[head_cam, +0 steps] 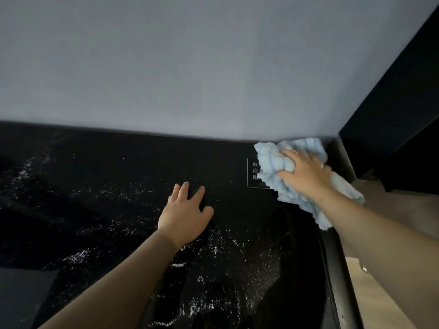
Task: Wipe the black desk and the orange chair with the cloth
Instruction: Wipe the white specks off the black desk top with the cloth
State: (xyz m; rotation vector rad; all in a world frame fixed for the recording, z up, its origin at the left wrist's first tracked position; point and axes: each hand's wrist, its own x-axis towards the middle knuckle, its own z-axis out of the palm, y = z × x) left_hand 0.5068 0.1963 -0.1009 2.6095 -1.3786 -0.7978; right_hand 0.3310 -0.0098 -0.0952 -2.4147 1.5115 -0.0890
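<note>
My right hand (pixel 306 173) presses the bunched cloth (pixel 273 160) flat on the desk (pixel 118 167), far right corner by the wall (pixel 190 67), over a white label. Fingers clamp the wad. Left hand (pixel 185 213) spread flat, empty, bracing mid-desk. White specks lie across the centre and near side. Best to pull strokes from the corner toward me, overlapping. Chair not in view

Pale blue cloth (pixel 280 162); black, white-speckled desk (pixel 118 186).
</note>
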